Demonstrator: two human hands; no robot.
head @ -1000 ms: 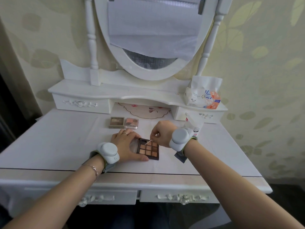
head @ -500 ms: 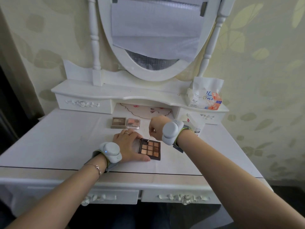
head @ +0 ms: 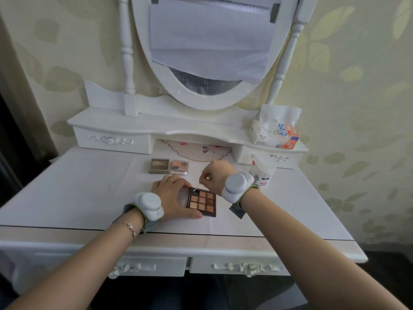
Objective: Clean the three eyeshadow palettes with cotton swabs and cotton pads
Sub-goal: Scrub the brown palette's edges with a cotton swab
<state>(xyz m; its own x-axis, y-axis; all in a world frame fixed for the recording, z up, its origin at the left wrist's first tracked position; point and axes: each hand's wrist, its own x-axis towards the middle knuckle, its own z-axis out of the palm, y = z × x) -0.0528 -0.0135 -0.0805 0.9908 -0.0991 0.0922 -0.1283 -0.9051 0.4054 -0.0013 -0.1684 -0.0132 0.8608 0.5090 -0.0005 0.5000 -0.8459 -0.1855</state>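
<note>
At a white dressing table [head: 89,198], my left hand [head: 172,198] presses flat on the clear lid of an open nine-pan eyeshadow palette [head: 203,201], pinning it to the tabletop without closing around it. My right hand [head: 215,176] pinches a cotton swab [head: 196,187], its tip touching the palette's top-left pan. Two closed palettes, a brown one [head: 159,166] and a pink one [head: 179,167], lie side by side just behind. A tissue pack [head: 276,128] sits on the right shelf, with a white packet [head: 262,172] on the tabletop below it.
</note>
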